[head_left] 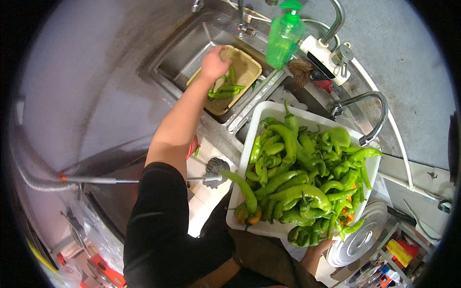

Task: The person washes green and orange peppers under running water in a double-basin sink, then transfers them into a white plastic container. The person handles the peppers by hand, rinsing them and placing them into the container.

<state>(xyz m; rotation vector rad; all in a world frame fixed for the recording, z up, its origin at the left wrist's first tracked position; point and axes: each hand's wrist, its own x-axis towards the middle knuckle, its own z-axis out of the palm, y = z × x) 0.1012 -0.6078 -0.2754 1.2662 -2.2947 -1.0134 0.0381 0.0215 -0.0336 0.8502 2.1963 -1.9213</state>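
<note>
My left hand [215,63] reaches into the sink and is closed at the far left rim of a yellowish plastic basin [253,65]; its fingertips are partly hidden. Several long green peppers [225,92] lie on the bottom of that basin. A large white tub [259,113], heaped with green peppers [297,187], rests near my body, partly over the right-hand sink. Its near right side is held by my right hand [319,248], whose fingers are mostly hidden under the tub and peppers. A few peppers in the heap show orange patches.
Behind the sinks stand a green pump bottle [284,41], a white tap unit [325,60] and a curved metal faucet [370,98]. A brown cloth [301,73] lies beside the bottle. Lower right are a round metal lid [365,235] and a rack [403,254]; a mop-like grey scrubber [216,172] is below the sink.
</note>
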